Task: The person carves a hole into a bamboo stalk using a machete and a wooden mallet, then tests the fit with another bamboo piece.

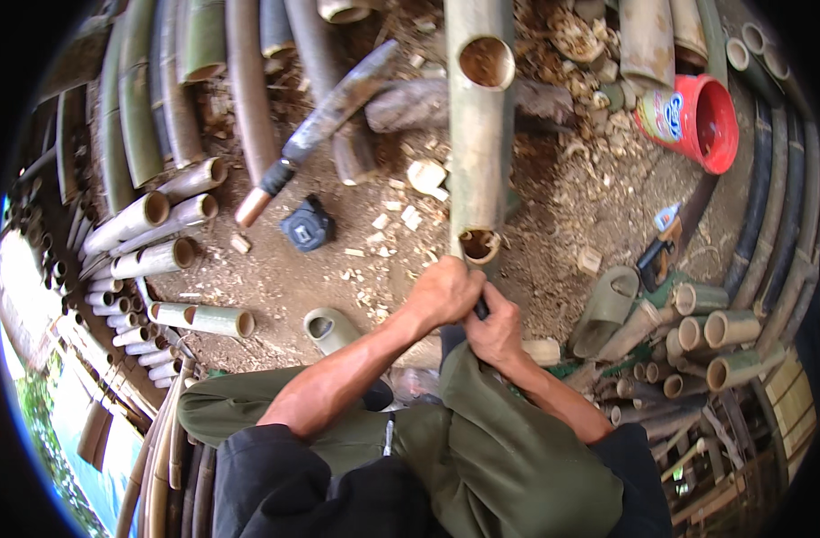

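A thick pale-green bamboo pole runs straight away from me, with a large notch cut near its far part and another at its near end. My left hand is closed in a fist against that near end; what its fingers grip is hidden. Just beside and below it, my right hand is closed around a dark-handled tool, of which only a short black piece shows between the hands. The tool's blade or tip is out of sight. The pole's far part lies across a rough log.
On the dirt, left of the pole, lie a machete and a blue-black tape measure. A red bucket lies tipped at the right, with a handsaw below it. Cut bamboo pieces line both sides; wood chips are scattered about.
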Demonstrator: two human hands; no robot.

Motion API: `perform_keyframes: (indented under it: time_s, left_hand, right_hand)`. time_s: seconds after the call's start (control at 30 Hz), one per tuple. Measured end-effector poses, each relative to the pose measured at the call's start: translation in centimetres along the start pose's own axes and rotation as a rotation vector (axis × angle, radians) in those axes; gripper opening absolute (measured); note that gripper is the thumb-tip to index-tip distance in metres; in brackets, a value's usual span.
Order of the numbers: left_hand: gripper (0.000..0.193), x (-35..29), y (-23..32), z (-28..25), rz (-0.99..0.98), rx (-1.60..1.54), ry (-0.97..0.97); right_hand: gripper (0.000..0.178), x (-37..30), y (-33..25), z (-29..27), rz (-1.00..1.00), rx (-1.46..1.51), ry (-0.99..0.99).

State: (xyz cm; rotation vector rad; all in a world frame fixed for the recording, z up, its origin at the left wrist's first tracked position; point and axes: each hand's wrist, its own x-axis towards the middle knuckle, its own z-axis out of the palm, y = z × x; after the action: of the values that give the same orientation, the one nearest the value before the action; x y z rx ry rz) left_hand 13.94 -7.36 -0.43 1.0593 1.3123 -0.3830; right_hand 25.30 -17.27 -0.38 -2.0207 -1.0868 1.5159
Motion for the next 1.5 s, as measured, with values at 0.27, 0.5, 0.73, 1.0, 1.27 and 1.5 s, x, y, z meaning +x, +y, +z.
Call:
perform_keyframes:
  time_s: [0.27,0.5,0.73,1.0,1.27,1.5]
  left_hand:
    - [0.069,-3.2,-6.1,-13.8,-0.023,0.605,0.952]
    - [0.046,-3.0,-10.0,-16.4,0.024,0.619,0.695]
    - [0.073,1.4,-8.1,-21.0,0.111,0.279,1.316]
    - [0.053,1.3,-11.9,-23.5,0.492,-0.615,0.651]
    - [0.104,-7.7,-14.1,-7.6,0.788,-0.735,0.630]
    - [0.058,-17.8,-9.5,-14.8,1.051,-0.907,0.731]
  right_hand:
    - [0.046,0.7,7.6,-10.2,-0.061,-0.510,0.303]
    - [0.067,3.6,13.1,-12.1,-0.160,-0.677,0.485]
    - [0.066,-1.1,12.0,-9.7,-0.187,-0.769,0.577]
    - [0.062,-12.0,16.8,-5.5,-0.239,-0.716,0.358]
    - [0.071,-11.6,21.6,-0.1,-0.432,-0.902,0.160]
    - [0.072,-11.0,19.8,0.4,-0.321,-0.738,0.058]
